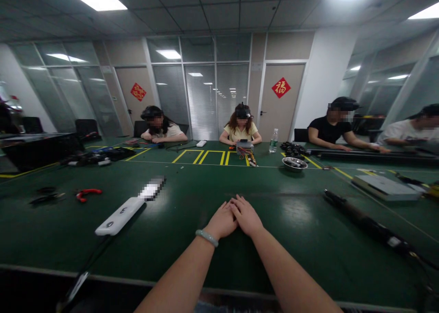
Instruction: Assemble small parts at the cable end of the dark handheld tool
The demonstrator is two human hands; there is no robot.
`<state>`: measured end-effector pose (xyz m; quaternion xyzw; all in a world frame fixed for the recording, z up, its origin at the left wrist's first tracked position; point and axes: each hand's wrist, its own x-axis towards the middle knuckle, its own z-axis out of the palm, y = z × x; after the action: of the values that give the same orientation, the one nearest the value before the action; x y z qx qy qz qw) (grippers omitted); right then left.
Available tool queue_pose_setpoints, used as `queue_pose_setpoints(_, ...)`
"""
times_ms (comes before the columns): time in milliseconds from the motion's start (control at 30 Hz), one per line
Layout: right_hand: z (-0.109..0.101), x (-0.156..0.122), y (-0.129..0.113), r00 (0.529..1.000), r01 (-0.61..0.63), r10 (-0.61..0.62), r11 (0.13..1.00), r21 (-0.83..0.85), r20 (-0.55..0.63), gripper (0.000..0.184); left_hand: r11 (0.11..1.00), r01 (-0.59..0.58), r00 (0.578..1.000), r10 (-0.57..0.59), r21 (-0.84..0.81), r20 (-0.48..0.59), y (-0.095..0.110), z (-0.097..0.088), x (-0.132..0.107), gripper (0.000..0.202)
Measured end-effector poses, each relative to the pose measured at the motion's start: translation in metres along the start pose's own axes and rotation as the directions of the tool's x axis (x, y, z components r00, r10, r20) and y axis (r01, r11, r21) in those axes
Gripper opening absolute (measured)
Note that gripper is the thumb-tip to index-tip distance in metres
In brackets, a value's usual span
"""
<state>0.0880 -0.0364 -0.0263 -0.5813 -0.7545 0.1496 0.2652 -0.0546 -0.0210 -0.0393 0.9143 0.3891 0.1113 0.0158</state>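
Note:
Both hands rest together on the green tabletop [192, 185] in front of me, holding no object. My left hand [222, 220], with a pale green bangle [206, 238] at the wrist, lies with its fingers partly covered by the other hand. My right hand [247, 216] is laid over those fingertips, its own fingers stretched out and loosely flat. To the left of them is a white power bank [121, 216] with a cable, its far end touching a pixelated device [152, 188]. A long black rod-like tool [363, 219] lies off to the right.
Red-handled pliers [88, 193] lie at left. Farther back are a metal bowl [295, 164], a water bottle [273, 140] and a box with coloured wires [244, 147]. A flat grey box [386, 187] sits at right. Several people sit across the table.

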Motion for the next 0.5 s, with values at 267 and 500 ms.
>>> queue_pose_setpoints(267, -0.072, -0.024, 0.110, 0.795, -0.518, 0.305, 0.792, -0.324, -0.524, 0.056, 0.969, 0.097, 0.994, -0.082, -0.229, 0.075, 0.001, -0.020, -0.006, 0.060)
queue_pose_setpoints(500, -0.166, -0.122, 0.215, 0.388, -0.887, 0.351, 0.394, -0.242, -0.852, 0.068, 0.955, 0.121, 0.992, -0.105, -0.271, 0.071, 0.000, -0.017, -0.005, 0.061)
